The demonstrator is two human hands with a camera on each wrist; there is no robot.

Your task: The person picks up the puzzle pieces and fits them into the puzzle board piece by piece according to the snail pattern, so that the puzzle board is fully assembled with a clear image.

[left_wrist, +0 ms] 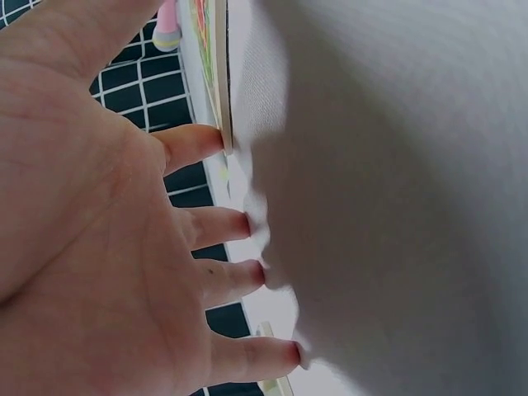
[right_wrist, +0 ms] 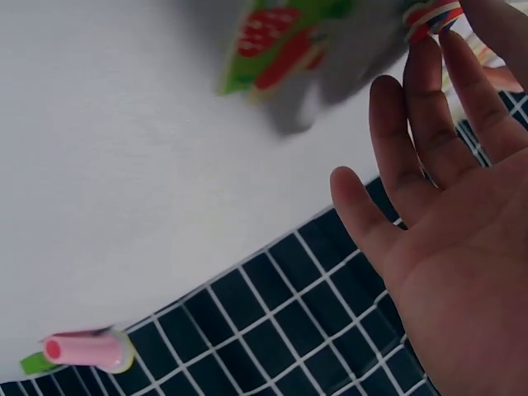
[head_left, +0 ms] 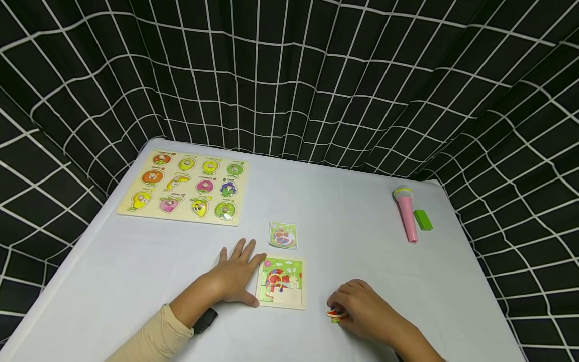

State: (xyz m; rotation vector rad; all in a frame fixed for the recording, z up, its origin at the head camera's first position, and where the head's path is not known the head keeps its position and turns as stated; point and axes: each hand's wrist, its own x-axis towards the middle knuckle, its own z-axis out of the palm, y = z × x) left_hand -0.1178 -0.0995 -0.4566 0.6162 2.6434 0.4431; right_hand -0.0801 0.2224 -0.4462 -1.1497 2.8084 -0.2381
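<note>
White cloth-covered table [head_left: 344, 221], near edge cut off | left hand [head_left: 232, 277] spread, touching square wooden puzzle tray [head_left: 291, 296] | right hand [head_left: 362, 306] pinches red-blue piece [head_left: 334, 313], mostly hidden

My left hand [head_left: 236, 279]: bare, five fingers, creased palm; one small dark speck on the ring finger [left_wrist: 233, 279]. My left sleeve [head_left: 156, 336]: one, cream, plain, softly wrinkled, ending in a cuff [head_left: 180, 321] short of the wrist. My black fitting [head_left: 205, 321]: one, blocky, beside the cuff, details too dark to read. My right hand [head_left: 362, 309]: bare, palm lined. My right forearm [head_left: 409, 338]: bare as far as shown; dark sliver [head_left: 399, 357] at its lower edge, unidentifiable.
</note>
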